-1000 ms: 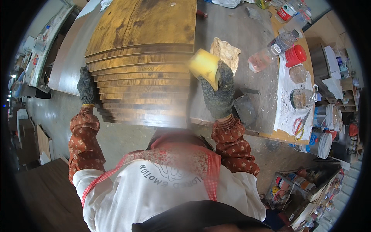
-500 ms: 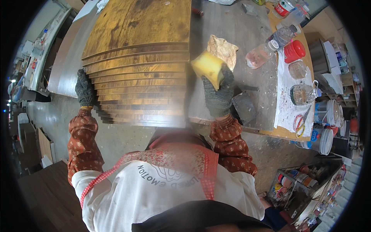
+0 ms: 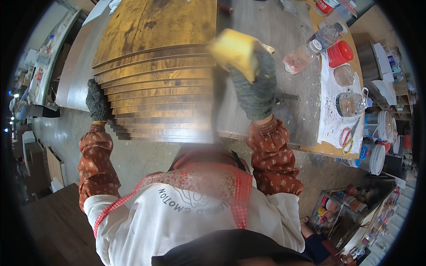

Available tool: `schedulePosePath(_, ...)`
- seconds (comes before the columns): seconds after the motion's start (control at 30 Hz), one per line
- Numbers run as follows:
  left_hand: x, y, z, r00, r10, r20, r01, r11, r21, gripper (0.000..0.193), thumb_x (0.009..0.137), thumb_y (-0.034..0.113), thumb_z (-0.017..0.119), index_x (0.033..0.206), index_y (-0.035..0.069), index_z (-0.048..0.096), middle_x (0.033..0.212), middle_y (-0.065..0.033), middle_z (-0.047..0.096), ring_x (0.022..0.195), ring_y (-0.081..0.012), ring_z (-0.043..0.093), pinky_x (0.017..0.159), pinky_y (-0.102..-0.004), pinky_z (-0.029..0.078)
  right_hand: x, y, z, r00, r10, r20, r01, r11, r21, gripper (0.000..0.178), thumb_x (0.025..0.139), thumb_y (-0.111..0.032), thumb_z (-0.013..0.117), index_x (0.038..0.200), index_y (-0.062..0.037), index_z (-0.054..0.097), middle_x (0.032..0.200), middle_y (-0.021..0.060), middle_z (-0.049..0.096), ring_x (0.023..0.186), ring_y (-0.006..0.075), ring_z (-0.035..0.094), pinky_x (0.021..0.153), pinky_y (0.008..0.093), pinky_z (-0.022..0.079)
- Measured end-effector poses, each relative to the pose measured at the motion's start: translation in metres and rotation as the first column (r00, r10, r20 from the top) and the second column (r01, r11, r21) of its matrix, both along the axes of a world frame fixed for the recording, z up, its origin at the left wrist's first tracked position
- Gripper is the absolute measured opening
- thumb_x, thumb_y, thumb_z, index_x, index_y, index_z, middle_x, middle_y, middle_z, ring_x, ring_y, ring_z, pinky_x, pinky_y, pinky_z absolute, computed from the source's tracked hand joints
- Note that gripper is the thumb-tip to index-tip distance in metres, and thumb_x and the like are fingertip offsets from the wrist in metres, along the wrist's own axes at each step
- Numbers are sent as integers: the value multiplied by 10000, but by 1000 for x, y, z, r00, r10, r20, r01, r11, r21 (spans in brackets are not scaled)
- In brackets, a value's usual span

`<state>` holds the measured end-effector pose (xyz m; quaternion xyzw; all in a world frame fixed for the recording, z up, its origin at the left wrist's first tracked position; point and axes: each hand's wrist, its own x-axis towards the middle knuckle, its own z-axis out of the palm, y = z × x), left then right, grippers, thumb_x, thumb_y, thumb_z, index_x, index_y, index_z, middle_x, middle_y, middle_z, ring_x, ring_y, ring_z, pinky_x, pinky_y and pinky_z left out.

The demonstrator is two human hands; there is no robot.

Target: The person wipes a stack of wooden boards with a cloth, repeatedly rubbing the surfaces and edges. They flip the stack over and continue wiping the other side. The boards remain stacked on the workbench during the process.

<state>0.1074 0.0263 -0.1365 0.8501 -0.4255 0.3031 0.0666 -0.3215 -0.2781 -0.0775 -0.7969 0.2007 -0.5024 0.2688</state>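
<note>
A fanned stack of brown wooden boards (image 3: 155, 26) lies before me, each board's near edge showing as a step below the one above. Against the left edges of the stack, my left hand (image 3: 96, 102), in a dark grey knit glove, is closed at the boards' side; its fingertips are partly hidden. My right hand (image 3: 255, 86), gloved alike, grips a yellow sponge (image 3: 235, 48). Motion blurs the sponge, which is by the stack's right edge, overlapping it in view; contact cannot be made out. Behind that hand, a crumpled tan sheet (image 3: 267, 48) is almost wholly covered.
To the right on the grey worktop (image 3: 297, 97) stand clear bottles (image 3: 303, 57) and a red-lidded jar (image 3: 339, 54). Scissors (image 3: 347, 139) lie on a white cloth (image 3: 328, 111) near the corner. Buckets (image 3: 372, 157) sit beyond the table's right edge. A dark flat piece (image 3: 284, 113) lies by my right wrist.
My right hand has moved the sponge away from me, up along the stack's right edge, and now covers most of the tan sheet. My left hand has stayed at the boards' left side.
</note>
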Motion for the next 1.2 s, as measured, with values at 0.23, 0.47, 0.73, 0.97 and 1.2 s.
schedulePosePath(0.23, -3, 0, 1, 999, -13, -42, 12, 1000, -24, 528, 897, 56, 449, 1408, -35, 353, 1370, -261, 480, 1214, -408, 508, 1023, -454, 413, -6, -10, 18, 979, -155, -129, 126, 969, -211, 536, 808, -158, 774, 1261, 4, 539, 1185, 142, 597, 1088, 273, 594, 934, 360, 489)
schedulePosePath(0.47, -9, -2, 8, 997, 19, -71, -16, 999, 38, 623, 840, 42, 516, 1427, -42, 325, 1419, -270, 427, 1251, -416, 475, 1054, -440, 390, -14, 0, 23, 973, -127, -190, 64, 949, -307, 599, 750, -215, 803, 1264, -45, 547, 1234, 144, 592, 1139, 325, 568, 969, 419, 469)
schedulePosePath(0.73, -20, -7, 16, 996, 42, -77, -37, 998, 56, 534, 894, 42, 435, 1411, -58, 345, 1393, -277, 451, 1240, -404, 491, 1045, -439, 404, -29, 41, 36, 963, 49, -267, -126, 952, -280, 616, 713, -98, 775, 1281, -151, 544, 1162, 125, 569, 1075, 319, 583, 902, 402, 518)
schedulePosePath(0.97, -16, -5, 13, 999, 15, -49, -11, 997, 71, 514, 912, 61, 403, 1410, -53, 345, 1379, -271, 466, 1224, -404, 502, 1030, -442, 411, -42, 52, 33, 985, -7, -173, -29, 979, -204, 604, 723, -97, 780, 1281, -146, 554, 1151, 146, 607, 1032, 315, 620, 846, 397, 548)
schedulePosePath(1.2, -21, -11, 20, 969, 117, -218, -105, 992, 65, 543, 890, 61, 437, 1415, -43, 345, 1355, -276, 484, 1178, -416, 528, 996, -453, 432, -36, 57, 25, 956, -167, -242, 107, 964, -244, 557, 752, -125, 786, 1267, -112, 574, 1098, 154, 636, 963, 324, 650, 809, 383, 558)
